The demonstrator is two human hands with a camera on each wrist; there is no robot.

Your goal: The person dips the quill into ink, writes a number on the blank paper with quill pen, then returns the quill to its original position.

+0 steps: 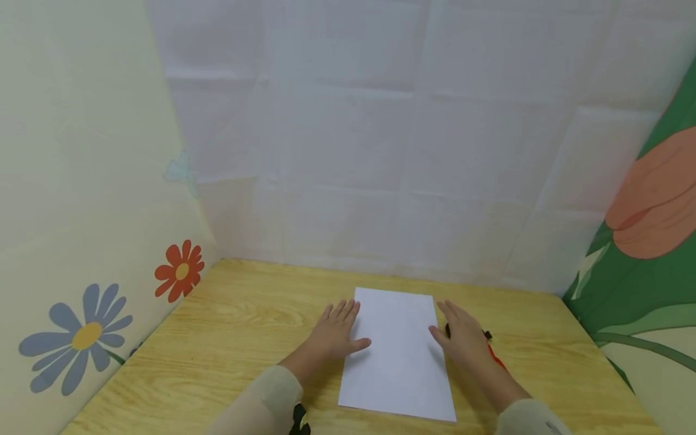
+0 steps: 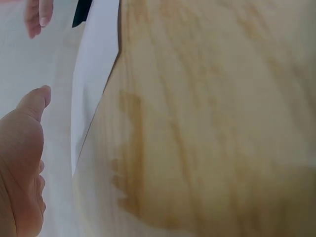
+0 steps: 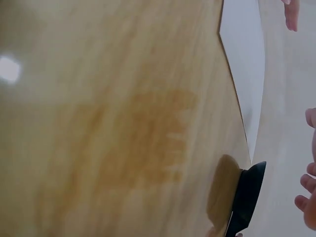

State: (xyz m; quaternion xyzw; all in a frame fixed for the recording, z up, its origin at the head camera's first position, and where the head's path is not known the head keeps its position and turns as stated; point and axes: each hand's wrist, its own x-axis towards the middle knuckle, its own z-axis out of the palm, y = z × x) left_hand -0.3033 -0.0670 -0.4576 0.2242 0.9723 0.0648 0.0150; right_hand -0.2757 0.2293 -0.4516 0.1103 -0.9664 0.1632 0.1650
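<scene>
A white sheet of paper (image 1: 396, 356) lies flat on the wood-grain table, its long sides running away from me. My left hand (image 1: 336, 335) is held above the sheet's left edge, fingers straight and thumb spread over the paper. Over the right edge hovers my right hand (image 1: 464, 338), also with extended fingers. Neither hand holds anything, and in the left wrist view the left hand (image 2: 22, 163) is raised off the tabletop. Beside the paper, partly hidden under the right hand, is a black object (image 3: 247, 195) with a red part (image 1: 496, 356); its kind is unclear.
The wood-grain table (image 1: 228, 338) reaches back to a creased white cloth (image 1: 353, 151). A cream panel with printed flowers (image 1: 87, 336) stands on the left. A green panel with a large pink flower (image 1: 658, 199) borders the right side.
</scene>
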